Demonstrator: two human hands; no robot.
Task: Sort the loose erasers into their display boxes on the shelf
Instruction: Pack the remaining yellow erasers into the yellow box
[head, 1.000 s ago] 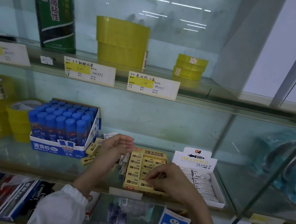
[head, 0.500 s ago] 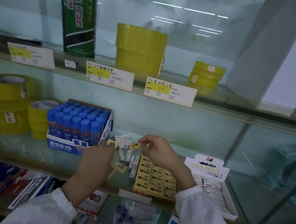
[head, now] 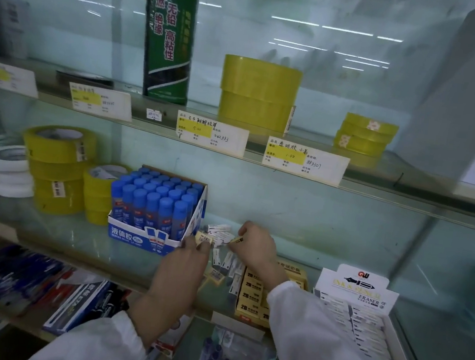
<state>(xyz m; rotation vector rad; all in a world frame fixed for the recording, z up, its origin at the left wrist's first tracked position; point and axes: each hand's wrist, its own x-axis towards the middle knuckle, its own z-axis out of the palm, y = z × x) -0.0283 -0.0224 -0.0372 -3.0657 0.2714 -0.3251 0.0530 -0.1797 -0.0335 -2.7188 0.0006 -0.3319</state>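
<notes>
Loose erasers (head: 223,262), some yellow and some white, lie in a heap on the glass shelf (head: 57,234) beside the glue box. My left hand (head: 183,268) pinches a yellow eraser (head: 204,238) at the heap's left side. My right hand (head: 255,247) reaches over the heap and pinches another yellow eraser (head: 237,240). The yellow 2B eraser display box (head: 250,295) stands under my right forearm, partly hidden by the sleeve. A white display box (head: 362,319) with rows of white erasers stands to its right.
A blue glue-stick box (head: 154,209) stands left of the heap. Yellow tape rolls (head: 56,166) and white tape rolls (head: 11,170) fill the shelf's left end. The upper shelf carries price labels, a green package (head: 170,41) and more yellow tape rolls (head: 258,91).
Both hands left the yellow display box and moved left to the loose heap, each picking up a yellow eraser. The view swung left and closer.
</notes>
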